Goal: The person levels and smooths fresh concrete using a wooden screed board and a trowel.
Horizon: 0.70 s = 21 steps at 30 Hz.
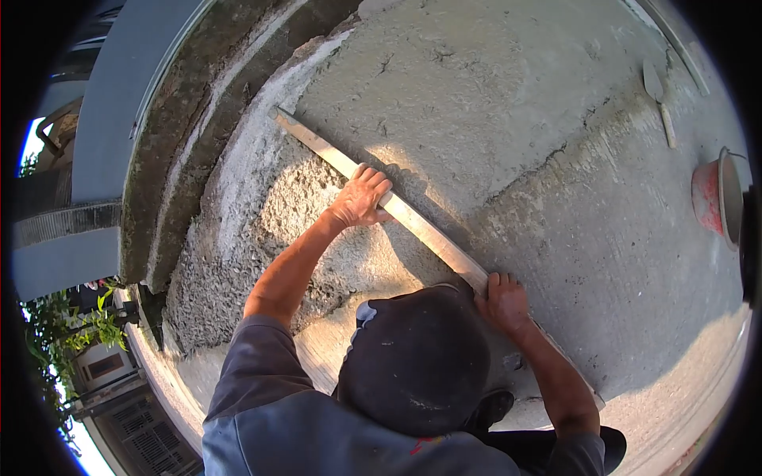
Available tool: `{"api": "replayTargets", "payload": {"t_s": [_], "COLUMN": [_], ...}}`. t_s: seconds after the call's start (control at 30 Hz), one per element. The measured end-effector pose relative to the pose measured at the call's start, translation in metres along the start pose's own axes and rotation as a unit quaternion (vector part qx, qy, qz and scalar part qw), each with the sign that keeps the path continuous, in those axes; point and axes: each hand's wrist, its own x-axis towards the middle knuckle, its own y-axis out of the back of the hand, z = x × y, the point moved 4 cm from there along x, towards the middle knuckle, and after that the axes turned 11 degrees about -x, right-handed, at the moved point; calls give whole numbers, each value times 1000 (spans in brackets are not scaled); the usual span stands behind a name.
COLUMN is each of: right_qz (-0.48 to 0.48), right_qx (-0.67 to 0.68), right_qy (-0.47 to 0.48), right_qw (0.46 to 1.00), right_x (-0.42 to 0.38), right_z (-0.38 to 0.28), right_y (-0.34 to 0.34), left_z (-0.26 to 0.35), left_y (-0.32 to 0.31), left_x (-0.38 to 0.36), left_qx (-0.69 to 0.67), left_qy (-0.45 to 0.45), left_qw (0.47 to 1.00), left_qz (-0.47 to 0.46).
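Neither my left hand nor my right hand shows in the head view. In front of me and below, a person point(317, 436) in a dark cap point(421, 357) bends over fresh concrete. That person's left hand point(363, 196) grips the middle of a long, straight wooden board point(432, 238). The same person's right hand point(505, 301) holds the board nearer its lower right end. The board lies slanted across the surface, between smoothed wet concrete point(444, 87) above and rough, lumpy concrete point(294, 214) below left.
A pointed trowel point(652, 83) lies at the upper right. Below it, a worn red bucket point(706, 197) stands tipped in the view. A stepped concrete edge point(167, 190) curves along the left. Plants point(75, 337) and a building point(151, 436) appear at the lower left.
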Motion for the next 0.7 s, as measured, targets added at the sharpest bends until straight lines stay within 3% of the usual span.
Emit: {"api": "replayTargets", "payload": {"t_s": [0.1,0.23,0.43,0.57,0.7], "right_qz": [8,14,-22,-53,-4], "right_qx": [0,-15,-14,31,63], "right_qy": [-21,-72,-251,-344,-367], "right_qw": [1000,997,968,937,928], "right_x": [-23,-96,-248,-332,-345], "right_z": [22,89,188,193,178], "right_y": [8,21,27,0,-28], "left_z": [30,119,289,375,394], "left_y": [4,-2,-47,-94,-105], "left_x": [20,97,215,245,263], "left_qx": [-27,-69,-140,-123,-85], "left_qy": [-55,-150,-324,-428,-477], "left_qw": [998,986,935,895,874], "left_qz": [16,23,21,20,-30]}}
